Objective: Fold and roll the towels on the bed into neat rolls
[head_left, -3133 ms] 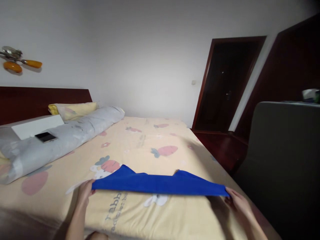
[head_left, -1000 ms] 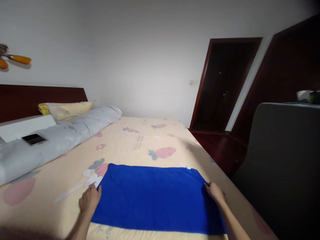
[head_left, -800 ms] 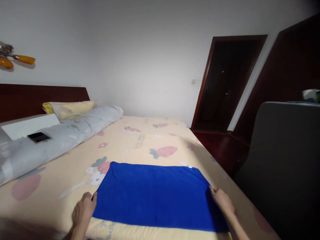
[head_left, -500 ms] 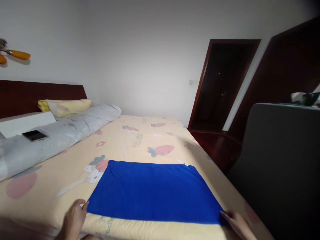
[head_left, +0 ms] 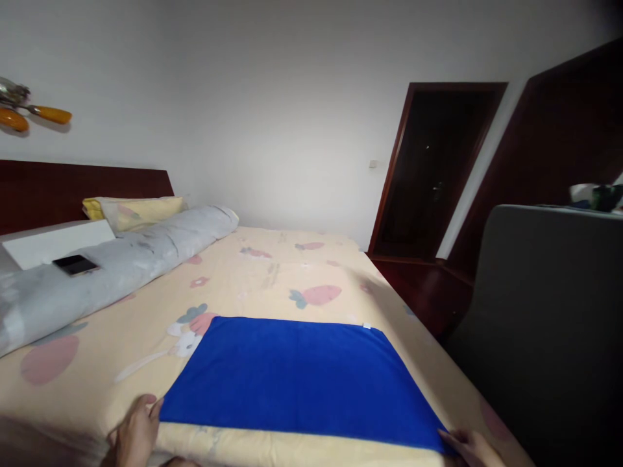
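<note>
A blue cloth [head_left: 302,383] lies flat, spread out on the bed [head_left: 263,279], with a small white tag [head_left: 366,326] at its far edge. At the cloth's near left corner, my left hand [head_left: 139,428] pinches the fabric between thumb and fingers. My right hand [head_left: 470,446] grips the near right corner, partly cut off by the bottom of the view. Between the two hands the near edge runs almost straight.
A rolled grey quilt [head_left: 146,253] lies across the bed at left, with a phone [head_left: 76,264] and a white box-like object [head_left: 58,243] on it. Behind sits a yellow pillow [head_left: 141,211]. A dark grey chair back [head_left: 540,311] stands at right, beyond the bed's edge.
The cloth's near edge has come slightly toward me and stretched a little wider, both hands still on its corners. The whole view has shifted slightly.
</note>
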Demonstrator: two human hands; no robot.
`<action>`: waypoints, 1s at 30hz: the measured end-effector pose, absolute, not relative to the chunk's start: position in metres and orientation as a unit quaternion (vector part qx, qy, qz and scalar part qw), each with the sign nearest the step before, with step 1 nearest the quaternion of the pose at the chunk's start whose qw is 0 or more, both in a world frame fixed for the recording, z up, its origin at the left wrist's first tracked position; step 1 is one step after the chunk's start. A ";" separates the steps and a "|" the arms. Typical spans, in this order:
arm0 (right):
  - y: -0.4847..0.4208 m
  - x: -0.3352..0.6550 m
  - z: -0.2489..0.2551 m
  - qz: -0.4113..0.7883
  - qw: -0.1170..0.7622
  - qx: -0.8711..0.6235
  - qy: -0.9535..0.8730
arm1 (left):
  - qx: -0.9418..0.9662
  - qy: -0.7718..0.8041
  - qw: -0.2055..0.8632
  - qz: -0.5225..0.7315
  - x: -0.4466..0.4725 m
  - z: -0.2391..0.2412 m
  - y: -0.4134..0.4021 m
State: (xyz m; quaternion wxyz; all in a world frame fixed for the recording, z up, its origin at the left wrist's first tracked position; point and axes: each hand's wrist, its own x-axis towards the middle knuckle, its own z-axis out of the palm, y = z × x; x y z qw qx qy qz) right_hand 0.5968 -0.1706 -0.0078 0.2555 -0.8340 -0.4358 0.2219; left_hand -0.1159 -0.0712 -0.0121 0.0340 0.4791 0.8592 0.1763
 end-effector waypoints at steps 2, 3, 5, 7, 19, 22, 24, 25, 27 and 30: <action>-0.170 0.607 -0.009 0.228 0.240 -0.834 -0.440 | 0.490 0.859 0.024 0.150 -0.117 -0.012 -0.074; -0.168 0.610 -0.007 0.214 0.232 -0.844 -0.434 | 0.494 0.858 0.000 0.145 -0.116 -0.011 -0.075; -0.160 0.604 0.002 0.128 0.223 -0.879 -0.401 | 0.489 0.855 -0.072 0.159 -0.106 -0.006 -0.073; -0.144 0.572 0.013 0.016 0.231 -0.891 -0.389 | 0.491 0.840 -0.122 0.198 -0.080 0.002 -0.067; -0.073 0.313 -0.004 0.116 0.207 -0.572 -0.785 | 0.826 0.531 0.096 0.161 0.150 -0.014 -0.047; -0.085 0.354 -0.004 0.099 0.183 -0.607 -0.767 | 0.784 0.601 0.064 0.142 0.107 -0.014 -0.046; -0.096 0.390 -0.004 0.086 0.168 -0.627 -0.755 | 0.741 0.658 0.039 0.125 0.067 -0.013 -0.045; -0.102 0.409 -0.005 0.080 0.160 -0.641 -0.747 | 0.719 0.686 0.028 0.111 0.046 -0.013 -0.045; -0.114 0.448 -0.011 0.062 0.143 -0.677 -0.719 | 0.669 0.738 0.010 0.083 0.006 -0.014 -0.047; -0.133 0.508 -0.028 0.032 0.125 -0.732 -0.669 | 0.611 0.789 -0.022 0.061 -0.039 -0.020 -0.053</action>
